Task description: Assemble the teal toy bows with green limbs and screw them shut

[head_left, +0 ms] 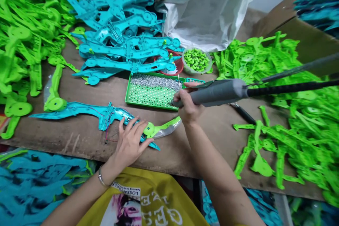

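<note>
A teal plastic skeleton part lies flat on the wooden surface, lower left of centre, with thin purple and red wires trailing below it. A lime-green plastic piece lies against its right end, though whether the 2 are fastened is hidden. The left hand rests on the teal part, its fingers spread and released rather than clenched. The right hand is clenched around a grey electric screwdriver, its tip just above a green tray holding silver screws.

At left, a second teal part lies end to end with a lime-green piece. Further teal parts, many carrying small lime pegs, are stacked at upper centre, beside a clear bowl of lime pegs. Large heaps of loose lime-green parts lie at the right and upper left, and more teal parts lie below the surface, so much unassembled stock remains.

At the bottom of the frame, a yellow shirt carries upside-down printing, with "LOSEM" legible on its small label; the larger letters are hard to read.
</note>
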Available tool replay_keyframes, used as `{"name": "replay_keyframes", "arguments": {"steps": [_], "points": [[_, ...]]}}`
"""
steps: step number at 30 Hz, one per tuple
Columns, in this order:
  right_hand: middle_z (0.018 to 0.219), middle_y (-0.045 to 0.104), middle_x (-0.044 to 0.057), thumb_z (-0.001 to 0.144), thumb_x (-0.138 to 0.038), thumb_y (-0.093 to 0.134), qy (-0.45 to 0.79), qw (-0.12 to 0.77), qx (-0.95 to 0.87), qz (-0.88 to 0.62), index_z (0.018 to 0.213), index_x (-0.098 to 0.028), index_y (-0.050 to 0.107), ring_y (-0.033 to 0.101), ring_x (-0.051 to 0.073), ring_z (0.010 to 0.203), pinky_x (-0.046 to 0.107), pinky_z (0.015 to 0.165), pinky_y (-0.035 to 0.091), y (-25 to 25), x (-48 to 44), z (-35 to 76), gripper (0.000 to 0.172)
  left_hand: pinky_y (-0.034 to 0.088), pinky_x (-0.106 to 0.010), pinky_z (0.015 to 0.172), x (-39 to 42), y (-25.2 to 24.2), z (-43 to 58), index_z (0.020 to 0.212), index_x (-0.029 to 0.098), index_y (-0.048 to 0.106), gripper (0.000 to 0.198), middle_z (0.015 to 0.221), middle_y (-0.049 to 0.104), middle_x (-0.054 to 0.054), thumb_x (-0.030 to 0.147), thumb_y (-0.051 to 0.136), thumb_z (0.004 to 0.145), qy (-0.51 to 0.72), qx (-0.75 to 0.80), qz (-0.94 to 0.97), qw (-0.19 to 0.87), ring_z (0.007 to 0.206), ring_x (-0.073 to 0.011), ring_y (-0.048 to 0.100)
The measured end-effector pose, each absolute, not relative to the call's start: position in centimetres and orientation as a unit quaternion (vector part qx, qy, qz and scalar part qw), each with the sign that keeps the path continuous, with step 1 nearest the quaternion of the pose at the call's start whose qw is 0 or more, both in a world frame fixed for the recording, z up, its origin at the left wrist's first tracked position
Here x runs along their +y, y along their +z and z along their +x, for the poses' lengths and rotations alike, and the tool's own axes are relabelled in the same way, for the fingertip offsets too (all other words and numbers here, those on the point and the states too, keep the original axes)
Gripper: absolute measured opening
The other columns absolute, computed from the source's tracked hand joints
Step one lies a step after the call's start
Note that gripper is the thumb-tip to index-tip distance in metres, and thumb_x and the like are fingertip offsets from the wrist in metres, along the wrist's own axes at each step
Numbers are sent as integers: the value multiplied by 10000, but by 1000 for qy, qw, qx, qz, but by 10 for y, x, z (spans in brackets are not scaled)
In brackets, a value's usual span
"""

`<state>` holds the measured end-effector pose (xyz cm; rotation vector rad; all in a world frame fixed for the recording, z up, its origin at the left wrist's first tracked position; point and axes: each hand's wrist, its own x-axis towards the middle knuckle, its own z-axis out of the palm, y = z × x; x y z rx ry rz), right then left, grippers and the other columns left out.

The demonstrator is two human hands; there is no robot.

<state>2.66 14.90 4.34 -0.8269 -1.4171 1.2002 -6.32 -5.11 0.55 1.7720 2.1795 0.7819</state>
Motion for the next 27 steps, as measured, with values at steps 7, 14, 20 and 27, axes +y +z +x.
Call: {"name": "replay_keyframes", "arguments": {"steps": [7, 14, 20, 27], "points": [[532, 510, -96, 743, -313, 696, 509, 562, -576, -307, 900, -219, 583, 521, 102, 425, 264, 481, 443, 23, 156, 24, 215, 143, -551, 1153, -50, 1, -62, 1289, 183, 554, 441, 1230, 691, -102, 401, 624, 912, 301, 746, 589, 81, 1272, -301, 540], [506, 498, -105, 738, -303, 671, 501, 552, -587, -316, 847, -224, 529, 522, 103, 399, 249, 436, 425, 20, 160, 21, 196, 150, -541, 1142, -49, -1, -62, 1266, 190, 569, 439, 1228, 688, -101, 411, 639, 892, 310, 741, 590, 79, 1247, -306, 555], [528, 504, -97, 728, -276, 691, 505, 564, -576, -310, 883, -219, 550, 501, 101, 409, 268, 459, 431, 41, 152, 23, 217, 140, -540, 1139, -48, 1, -63, 1225, 199, 592, 434, 1204, 698, -93, 422, 673, 862, 316, 743, 581, 100, 1249, -310, 549], [551, 525, -78, 804, -223, 657, 604, 494, -582, -229, 938, -243, 568, 499, 114, 425, 293, 479, 465, 79, 84, 45, 162, 119, -542, 1140, -49, -4, -61, 1233, 204, 573, 440, 1202, 698, -83, 442, 644, 870, 325, 742, 578, 96, 1249, -302, 543]]}}
